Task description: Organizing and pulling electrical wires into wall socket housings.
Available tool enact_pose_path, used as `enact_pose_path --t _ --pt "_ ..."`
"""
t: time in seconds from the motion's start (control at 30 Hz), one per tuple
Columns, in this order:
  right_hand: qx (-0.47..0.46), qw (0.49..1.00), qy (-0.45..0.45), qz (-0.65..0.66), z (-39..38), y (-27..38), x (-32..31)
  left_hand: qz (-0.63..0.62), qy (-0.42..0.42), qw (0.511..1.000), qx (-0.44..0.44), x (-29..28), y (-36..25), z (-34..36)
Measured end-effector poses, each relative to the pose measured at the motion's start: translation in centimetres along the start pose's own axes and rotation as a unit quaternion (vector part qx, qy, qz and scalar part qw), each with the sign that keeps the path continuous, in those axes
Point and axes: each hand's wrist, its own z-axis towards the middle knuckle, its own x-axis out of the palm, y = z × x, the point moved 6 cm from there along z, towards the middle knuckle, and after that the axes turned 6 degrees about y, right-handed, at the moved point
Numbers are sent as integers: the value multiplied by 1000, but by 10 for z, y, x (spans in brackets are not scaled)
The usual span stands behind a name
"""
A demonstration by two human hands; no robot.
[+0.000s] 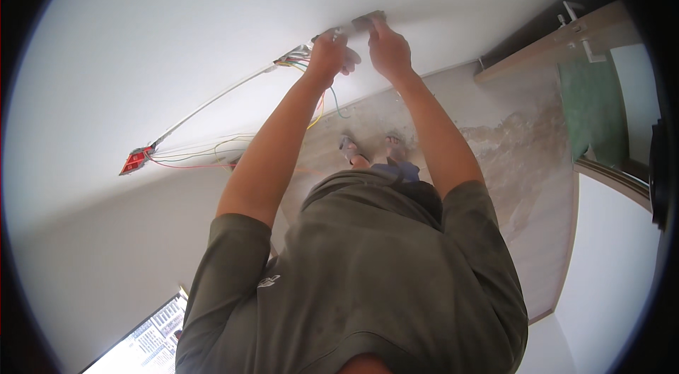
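Observation:
My left hand (pixel 328 57) is raised to the white wall with its fingers closed. Something small and partly white is at its fingertips, too blurred to name. Beside it, my right hand (pixel 390 50) grips a flat grey piece (pixel 367 20) against or very near the wall; its kind cannot be made out. Loose coloured wires (pixel 297 61) come out of the wall just left of my left hand, and a blue wire (pixel 337 103) dangles below it. From there a pale conduit (pixel 212 106) slants down along the wall to a red wall box (pixel 136 160).
Thin wires (pixel 201 151) trail from the red box behind my left forearm. My sandalled feet (pixel 350 147) stand on a dusty, stained floor (pixel 509 154). At the right are a wooden door edge (pixel 552 45) with handles and a green pane (pixel 590 108). A printed sheet (pixel 145 338) shows at lower left.

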Motion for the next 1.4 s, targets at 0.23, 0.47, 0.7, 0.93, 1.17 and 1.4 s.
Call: enact_pose_path --t 0.23,0.47,0.7,0.93,1.17,1.4 --pt "31 997 70 24 4 -7 6 13 -12 1000 -17 0 2 9" --pt "4 989 64 134 -5 -6 0 61 -23 998 -18 -9 7 10" --pt "9 991 23 -133 -11 9 -12 63 -17 998 4 -11 5 7" --pt "-36 988 8 -150 14 7 -17 94 -9 995 22 -6 5 11" --pt "-116 961 -66 -243 -10 23 -21 61 -35 997 -21 -12 8 9" --pt "-181 934 -109 -288 -4 31 -21 72 -27 997 17 -7 0 7"
